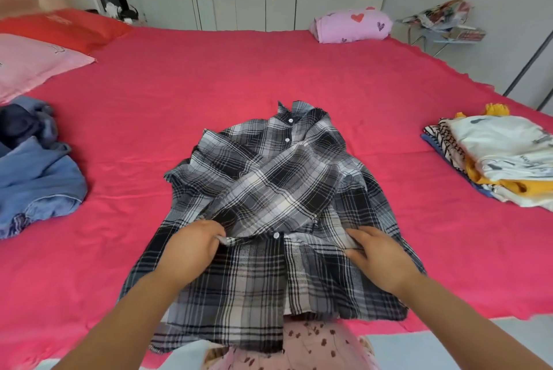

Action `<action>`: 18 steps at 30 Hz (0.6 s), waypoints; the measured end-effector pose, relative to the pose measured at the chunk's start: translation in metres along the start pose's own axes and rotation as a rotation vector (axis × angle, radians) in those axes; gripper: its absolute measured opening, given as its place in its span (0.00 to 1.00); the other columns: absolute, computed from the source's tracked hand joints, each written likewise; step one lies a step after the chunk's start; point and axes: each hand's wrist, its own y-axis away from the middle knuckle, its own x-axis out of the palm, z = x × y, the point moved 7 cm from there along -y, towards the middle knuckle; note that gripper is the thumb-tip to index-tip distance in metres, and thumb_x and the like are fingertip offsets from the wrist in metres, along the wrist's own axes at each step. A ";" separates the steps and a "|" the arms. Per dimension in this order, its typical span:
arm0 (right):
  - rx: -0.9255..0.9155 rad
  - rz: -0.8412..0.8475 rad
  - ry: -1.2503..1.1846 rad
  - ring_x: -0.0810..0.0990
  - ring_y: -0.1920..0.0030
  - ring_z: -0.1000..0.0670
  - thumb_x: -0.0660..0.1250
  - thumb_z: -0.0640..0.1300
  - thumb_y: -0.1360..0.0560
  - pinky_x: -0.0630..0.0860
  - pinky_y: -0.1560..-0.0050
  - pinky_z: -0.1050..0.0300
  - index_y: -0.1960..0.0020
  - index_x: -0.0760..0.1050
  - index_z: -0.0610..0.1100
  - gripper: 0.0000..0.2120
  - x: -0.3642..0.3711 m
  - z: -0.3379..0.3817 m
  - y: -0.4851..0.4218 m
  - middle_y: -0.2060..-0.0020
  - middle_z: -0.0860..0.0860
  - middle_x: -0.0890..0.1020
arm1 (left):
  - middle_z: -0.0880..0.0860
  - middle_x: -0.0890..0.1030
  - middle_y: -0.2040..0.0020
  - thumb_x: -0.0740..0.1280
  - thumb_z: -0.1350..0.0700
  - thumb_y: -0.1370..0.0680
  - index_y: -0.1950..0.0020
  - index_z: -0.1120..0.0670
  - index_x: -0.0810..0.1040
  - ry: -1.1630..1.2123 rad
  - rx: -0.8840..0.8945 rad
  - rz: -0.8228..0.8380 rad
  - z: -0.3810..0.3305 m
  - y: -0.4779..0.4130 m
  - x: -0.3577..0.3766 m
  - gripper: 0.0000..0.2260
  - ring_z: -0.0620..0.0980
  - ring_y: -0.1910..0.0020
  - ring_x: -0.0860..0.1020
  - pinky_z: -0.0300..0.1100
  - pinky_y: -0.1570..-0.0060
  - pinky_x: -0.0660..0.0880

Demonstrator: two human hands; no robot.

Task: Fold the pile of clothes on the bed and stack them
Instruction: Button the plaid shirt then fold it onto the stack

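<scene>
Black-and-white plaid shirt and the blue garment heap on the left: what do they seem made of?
Black-and-white plaid shirt: thin woven cloth, perhaps cotton, matte; it creases softly. Blue garment heap: likely soft washed denim, matte; faded tone, pale stitched seam.

Bright, even daylight with soft, faint shadows — no harsh glare. Wide-angle bending curves the edges; detail is slightly soft throughout — more so toward the corners.

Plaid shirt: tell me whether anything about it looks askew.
Mildly. The plaid shirt has its sleeves crossed unevenly over the front, and its hem hangs off the bed edge. The left hand and right hand pinch its middle; nothing looks damaged.
</scene>
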 end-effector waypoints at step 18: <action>0.266 -0.088 -0.215 0.79 0.46 0.45 0.58 0.31 0.27 0.71 0.52 0.59 0.42 0.78 0.47 0.20 -0.015 -0.052 0.024 0.44 0.47 0.81 | 0.49 0.60 0.25 0.57 0.56 0.19 0.25 0.49 0.59 -0.012 0.252 0.198 -0.149 -0.008 0.043 0.22 0.49 0.26 0.58 0.43 0.30 0.60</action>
